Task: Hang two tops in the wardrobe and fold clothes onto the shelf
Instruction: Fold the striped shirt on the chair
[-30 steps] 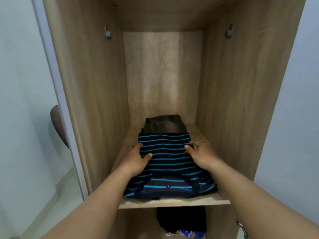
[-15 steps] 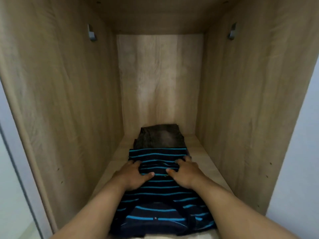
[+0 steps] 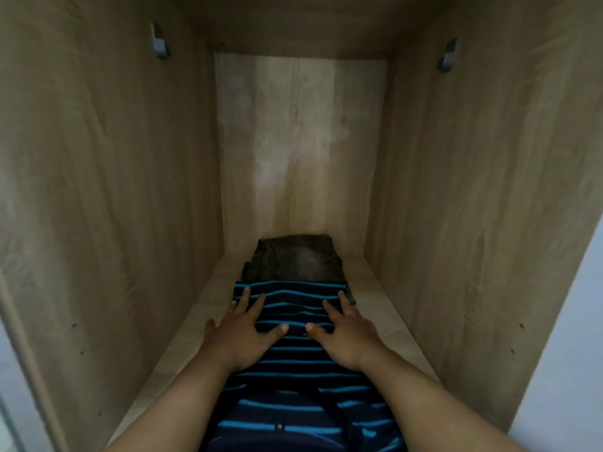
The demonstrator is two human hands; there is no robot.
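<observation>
Here the soft, light striped top (image 3: 293, 360) lies folded on the shelf (image 3: 385, 308) against dark jeans (image 3: 293, 259), left hand (image 3: 243, 334) and right hand (image 3: 347, 332) flat on it, fingers spread, best lifted from beneath.

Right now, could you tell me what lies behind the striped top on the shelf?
A folded dark grey garment lies behind the striped top, near the wardrobe's back panel. Its front edge is covered by the top, so whether it reaches further underneath cannot be seen.

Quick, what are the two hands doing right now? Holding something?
Left hand: open, fingers flat, pressing on the striped top.
Right hand: open too, fingers flat on the same top, holding nothing.
</observation>
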